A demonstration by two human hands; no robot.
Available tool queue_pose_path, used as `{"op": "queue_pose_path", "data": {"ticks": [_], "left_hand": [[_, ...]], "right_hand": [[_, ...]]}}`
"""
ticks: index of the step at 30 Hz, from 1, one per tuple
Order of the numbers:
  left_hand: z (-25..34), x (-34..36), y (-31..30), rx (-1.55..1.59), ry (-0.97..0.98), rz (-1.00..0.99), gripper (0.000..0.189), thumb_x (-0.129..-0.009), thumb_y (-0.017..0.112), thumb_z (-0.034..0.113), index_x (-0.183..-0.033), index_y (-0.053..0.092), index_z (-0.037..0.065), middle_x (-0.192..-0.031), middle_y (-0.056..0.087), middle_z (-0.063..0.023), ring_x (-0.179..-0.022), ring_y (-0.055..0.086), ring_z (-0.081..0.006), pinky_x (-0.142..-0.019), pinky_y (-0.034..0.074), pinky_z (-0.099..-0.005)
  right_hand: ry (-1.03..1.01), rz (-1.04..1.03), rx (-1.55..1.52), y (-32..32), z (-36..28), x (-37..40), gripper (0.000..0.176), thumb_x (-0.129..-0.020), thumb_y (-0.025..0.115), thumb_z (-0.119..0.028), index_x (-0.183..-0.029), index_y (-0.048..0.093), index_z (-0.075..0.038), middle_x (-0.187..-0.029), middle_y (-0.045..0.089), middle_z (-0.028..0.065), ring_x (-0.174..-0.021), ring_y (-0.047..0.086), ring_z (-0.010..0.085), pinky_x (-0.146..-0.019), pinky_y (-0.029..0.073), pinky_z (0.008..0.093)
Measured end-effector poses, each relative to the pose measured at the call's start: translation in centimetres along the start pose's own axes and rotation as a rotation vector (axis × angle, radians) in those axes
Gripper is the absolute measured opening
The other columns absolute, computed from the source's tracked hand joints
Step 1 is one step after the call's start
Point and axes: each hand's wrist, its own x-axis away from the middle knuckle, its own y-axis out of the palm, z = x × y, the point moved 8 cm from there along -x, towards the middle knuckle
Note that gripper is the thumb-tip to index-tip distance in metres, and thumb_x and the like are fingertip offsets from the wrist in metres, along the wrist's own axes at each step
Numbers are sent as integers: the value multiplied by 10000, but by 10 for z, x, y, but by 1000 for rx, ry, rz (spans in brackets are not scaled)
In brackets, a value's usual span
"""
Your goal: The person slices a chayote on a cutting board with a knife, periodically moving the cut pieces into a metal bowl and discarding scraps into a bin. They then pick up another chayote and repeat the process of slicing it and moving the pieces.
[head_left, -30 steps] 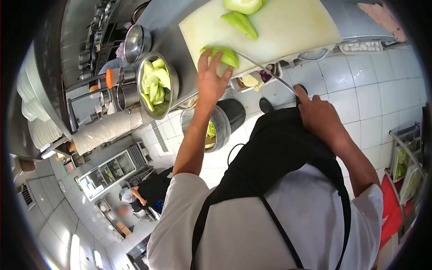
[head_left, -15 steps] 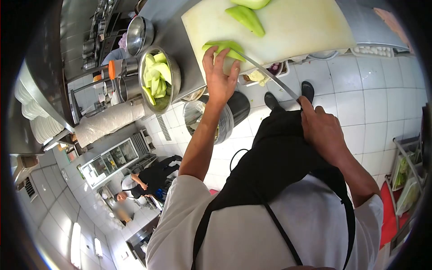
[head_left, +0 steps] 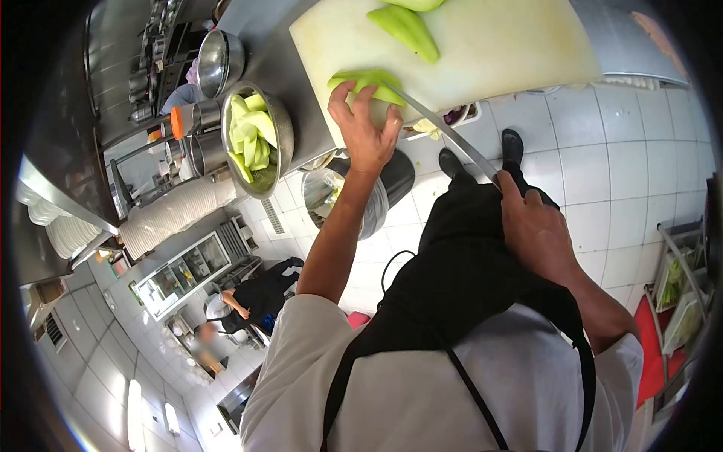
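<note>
My right hand (head_left: 535,224) is closed round the handle of a long knife (head_left: 457,138), whose blade slants up and left to the cutting board. The blade's tip end lies against a light-green vegetable piece (head_left: 367,77) near the front edge of the white cutting board (head_left: 497,45). My left hand (head_left: 368,126) grips that piece from the near side, fingertips curled on it and thumb close to the blade. Another long light-green piece (head_left: 407,32) lies farther back, with part of one more at the top edge of the view.
A metal bowl (head_left: 284,135) of cut light-green pieces stands left of the board, near a second metal bowl (head_left: 222,64). Below the counter is a lined bin (head_left: 373,207). Stacked plates (head_left: 177,215) sit to the left. A person (head_left: 260,297) in a dark apron is farther off.
The view has shifted slightly, so the board and bowls appear a little farther left. Both hands keep their holds, with the knife still at the vegetable piece.
</note>
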Motion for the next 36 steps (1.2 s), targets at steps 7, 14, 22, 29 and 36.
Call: {"op": "queue_pose_path", "data": {"ticks": [7, 14, 22, 29, 36], "left_hand": [[-4, 2, 2, 14, 16, 9, 523, -785, 780, 180, -1248, 567, 60, -1327, 435, -242, -1225, 426, -441, -1019, 376, -551], [-3, 1, 1, 18, 24, 0, 523, -782, 777, 162, -1247, 558, 59, -1322, 436, -242, -1234, 418, -440, -1022, 362, -553], [-3, 0, 2, 26, 12, -10, 537, -768, 780, 156, -1247, 557, 61, -1328, 433, -246, -1238, 409, -440, -1027, 356, -549], [-4, 0, 2, 22, 11, -14, 539, -765, 778, 155, -1244, 552, 57, -1330, 431, -245, -1238, 410, -442, -1025, 363, -547], [-1, 0, 1, 34, 30, -9, 507, -817, 754, 172, -1256, 543, 32, -1338, 427, -248, -1253, 407, -443, -1040, 362, -547]], "right_hand": [[12, -21, -39, 3, -5, 0, 509, -946, 560, -83, -1439, 433, -70, -841, 607, 249, -638, 669, 425, -565, 562, 501], [-5, -30, 7, 0, -11, 0, 527, -927, 560, -39, -1433, 416, -56, -830, 607, 246, -609, 676, 390, -521, 559, 466], [-58, -54, 67, 11, -14, -15, 559, -912, 559, -17, -1445, 389, -18, -821, 618, 235, -624, 693, 381, -519, 571, 435], [-19, -33, 80, 15, -19, -22, 505, -912, 548, -40, -1398, 413, -16, -803, 631, 256, -645, 697, 404, -558, 582, 472], [1, -49, -76, -11, -29, -40, 352, -935, 524, -79, -1276, 474, -3, -755, 662, 296, -724, 687, 470, -682, 567, 554]]}}
